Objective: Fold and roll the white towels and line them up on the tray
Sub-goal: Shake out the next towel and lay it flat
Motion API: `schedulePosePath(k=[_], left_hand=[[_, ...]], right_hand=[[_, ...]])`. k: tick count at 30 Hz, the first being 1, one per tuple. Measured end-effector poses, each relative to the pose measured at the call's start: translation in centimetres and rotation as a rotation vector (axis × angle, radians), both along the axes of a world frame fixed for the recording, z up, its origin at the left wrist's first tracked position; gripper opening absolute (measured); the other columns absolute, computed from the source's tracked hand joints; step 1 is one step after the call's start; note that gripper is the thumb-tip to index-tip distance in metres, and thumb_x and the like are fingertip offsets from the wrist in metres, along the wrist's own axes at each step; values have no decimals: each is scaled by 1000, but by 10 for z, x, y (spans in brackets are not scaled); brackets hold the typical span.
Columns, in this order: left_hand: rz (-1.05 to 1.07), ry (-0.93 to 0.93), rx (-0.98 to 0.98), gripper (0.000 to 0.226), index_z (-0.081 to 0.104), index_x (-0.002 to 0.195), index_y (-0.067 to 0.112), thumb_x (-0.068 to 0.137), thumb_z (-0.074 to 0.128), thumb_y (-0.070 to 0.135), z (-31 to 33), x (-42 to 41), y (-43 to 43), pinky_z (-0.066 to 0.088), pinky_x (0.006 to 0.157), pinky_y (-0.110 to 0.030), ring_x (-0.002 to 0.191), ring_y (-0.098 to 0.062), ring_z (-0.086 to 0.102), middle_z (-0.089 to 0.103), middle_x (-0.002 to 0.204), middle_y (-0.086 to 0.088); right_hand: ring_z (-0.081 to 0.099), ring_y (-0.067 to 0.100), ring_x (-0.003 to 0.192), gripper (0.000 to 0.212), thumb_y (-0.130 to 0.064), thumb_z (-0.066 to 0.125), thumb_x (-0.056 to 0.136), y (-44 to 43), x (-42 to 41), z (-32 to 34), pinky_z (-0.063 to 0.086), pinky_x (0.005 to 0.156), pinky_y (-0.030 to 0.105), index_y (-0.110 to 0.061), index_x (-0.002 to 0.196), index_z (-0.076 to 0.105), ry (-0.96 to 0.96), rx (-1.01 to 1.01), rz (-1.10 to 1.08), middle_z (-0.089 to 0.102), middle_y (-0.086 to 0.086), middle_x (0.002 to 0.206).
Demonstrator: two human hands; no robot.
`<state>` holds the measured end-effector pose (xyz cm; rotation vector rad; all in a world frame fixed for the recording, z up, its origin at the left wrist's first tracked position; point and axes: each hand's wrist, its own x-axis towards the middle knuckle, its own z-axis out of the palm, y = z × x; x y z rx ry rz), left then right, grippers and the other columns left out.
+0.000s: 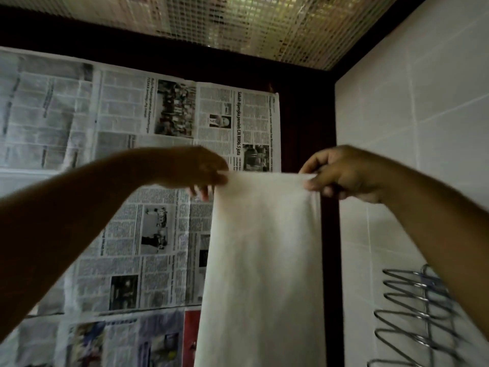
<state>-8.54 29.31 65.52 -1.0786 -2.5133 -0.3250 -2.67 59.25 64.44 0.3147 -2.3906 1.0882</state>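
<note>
A white towel (262, 260) hangs straight down in the air in front of me, its lower end running out of the bottom of the view. My left hand (195, 170) pinches its top left corner. My right hand (333, 173) pinches the top right corner, fingers curled over the edge. The top edge is stretched taut between both hands. No tray is in view.
Newspaper sheets (119, 154) cover the window behind the towel. A dark wooden frame (307, 115) runs beside them, with a wire mesh panel (238, 22) above. A white tiled wall (423, 102) stands at the right, bearing a metal wire rack (412, 313).
</note>
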Motion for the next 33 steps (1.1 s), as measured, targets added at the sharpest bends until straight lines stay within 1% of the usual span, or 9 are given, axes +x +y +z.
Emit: schedulePosePath(k=[4, 7, 11, 15, 17, 20, 25, 30, 33], left_hand=[[209, 185, -194, 28, 58, 126, 31, 103, 45, 42, -41, -36, 19, 47, 74, -22, 82, -3, 63, 66, 112, 7], [237, 312, -98, 26, 56, 127, 32, 104, 44, 36, -38, -43, 20, 43, 71, -26, 78, -4, 57, 65, 107, 4], [227, 519, 10, 24, 55, 125, 28, 105, 43, 31, -16, -36, 20, 45, 66, -27, 70, -3, 52, 59, 96, 6], [226, 577, 3, 23, 55, 123, 27, 104, 42, 33, -9, -31, 13, 54, 72, -32, 82, -13, 63, 66, 104, 0], [225, 580, -31, 24, 55, 123, 28, 104, 43, 34, -19, -32, 13, 52, 72, -31, 85, -14, 62, 66, 106, 1], [225, 534, -98, 25, 55, 126, 30, 103, 45, 34, -46, -33, 16, 51, 75, -30, 89, -12, 61, 65, 109, 3], [203, 294, -156, 24, 56, 125, 35, 102, 48, 35, -81, -43, 17, 48, 78, -30, 82, -4, 58, 64, 108, 10], [144, 107, -165, 18, 59, 117, 30, 103, 48, 33, -94, -54, 24, 49, 72, -23, 75, -2, 63, 68, 95, 10], [130, -72, -242, 21, 59, 117, 27, 104, 45, 35, -117, -67, 25, 54, 79, -26, 77, -6, 70, 70, 94, 8]], right_hand=[[75, 16, 68, 19, 2, 70, 90, -7, -49, -50, 58, 55, 25, -9, 105, 69, -35, 32, -91, 74, 11, 86], [73, 15, 84, 32, -9, 83, 80, -4, -69, -53, 58, 74, 27, -15, 110, 73, 204, 150, -201, 73, 3, 99], [64, 13, 87, 32, -12, 82, 81, -6, -64, -26, 43, 66, 14, -16, 112, 72, 487, 186, -258, 70, 0, 103], [64, 9, 84, 34, -14, 83, 81, -5, -56, -18, 41, 63, 12, -18, 113, 72, 518, 205, -271, 70, 0, 103], [67, 12, 88, 33, -13, 82, 81, -4, -56, -29, 49, 69, 18, -18, 112, 72, 497, 205, -265, 71, 1, 104], [71, 15, 86, 26, -11, 78, 85, 1, -59, -61, 59, 80, 31, -17, 109, 72, 440, 222, -245, 73, 2, 101], [72, 1, 68, 16, -8, 69, 93, 4, -58, -97, 52, 62, 11, -17, 107, 70, 222, 210, -180, 72, -1, 93], [75, 16, 78, 26, -6, 79, 85, 6, -69, -107, 63, 79, 36, -17, 106, 69, 30, 227, -168, 72, 4, 98], [76, 18, 76, 30, 1, 79, 82, 4, -77, -131, 63, 72, 33, -15, 104, 68, -210, 165, -113, 72, 9, 98]])
